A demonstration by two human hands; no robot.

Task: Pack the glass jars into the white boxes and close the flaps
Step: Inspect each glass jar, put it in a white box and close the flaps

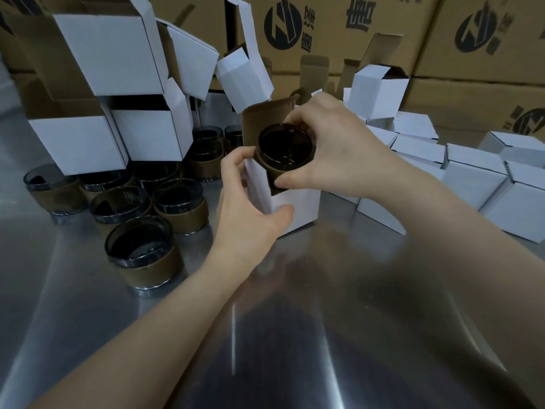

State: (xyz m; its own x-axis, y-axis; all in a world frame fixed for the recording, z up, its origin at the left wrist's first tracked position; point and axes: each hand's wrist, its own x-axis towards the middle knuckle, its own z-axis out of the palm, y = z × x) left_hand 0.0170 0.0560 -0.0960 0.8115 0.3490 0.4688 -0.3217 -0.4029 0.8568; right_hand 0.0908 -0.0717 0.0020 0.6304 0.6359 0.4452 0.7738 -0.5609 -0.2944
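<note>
jar (285, 150) upright, mouth up, half inside white box (295, 206); right hand (330, 149) pinching it, left hand (250, 199) gripping box.

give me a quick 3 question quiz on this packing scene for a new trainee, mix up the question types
1. True or false: the glass jar in the right hand already sits fully inside the white box, flaps closed.
2. Multiple choice: what is the left hand doing? A) steadying the white box B) lifting a jar from the table C) resting flat on the metal table
3. Fill in: the unpacked jars waiting on the table stand on the person's ____ side, and the closed boxes on the other.

Key
1. False: the jar is only at the box's open top, and the flaps stand open.
2. A
3. left
</note>
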